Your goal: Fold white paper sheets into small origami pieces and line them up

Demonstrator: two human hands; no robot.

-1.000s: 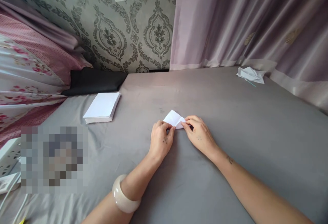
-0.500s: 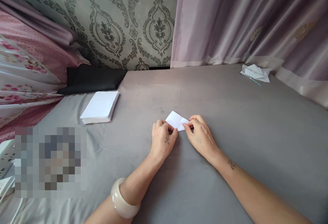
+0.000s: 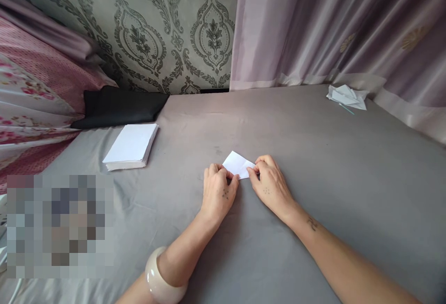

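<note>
Head view: I watch remotely as two bare hands work close together over a matte grey cloth surface (image 3: 296,132), smooth at centre, softly rucked toward the left.
White paper piece: a small, flat, angular piece of white paper (image 3: 237,163), crisp-edged, one corner pointing away from the person; it lies between the hands, near mid-surface.
Left hand: left hand (image 3: 219,192) curled, thumb and index finger closed on the paper's near left edge; other fingers bent and bunched beside it.
Right hand: right hand (image 3: 271,183) pinches the paper's right corner between thumb and bent forefinger.
Bangle: thick, glossy, cream-coloured ring bangle (image 3: 158,281) around the left forearm.
Paper stack: squarish block of loose white sheets (image 3: 130,145), side edges slightly uneven, well left of the hands.
Black fabric: dark, dull, folded cloth (image 3: 121,107) just behind the stack.
Far right: loose heap of angular white pieces (image 3: 346,96), thin pale blue-green stick (image 3: 346,109) beside it.
Backdrop: grey damask-patterned wallpaper (image 3: 176,39); satiny mauve curtain (image 3: 275,30) in vertical folds.
</note>
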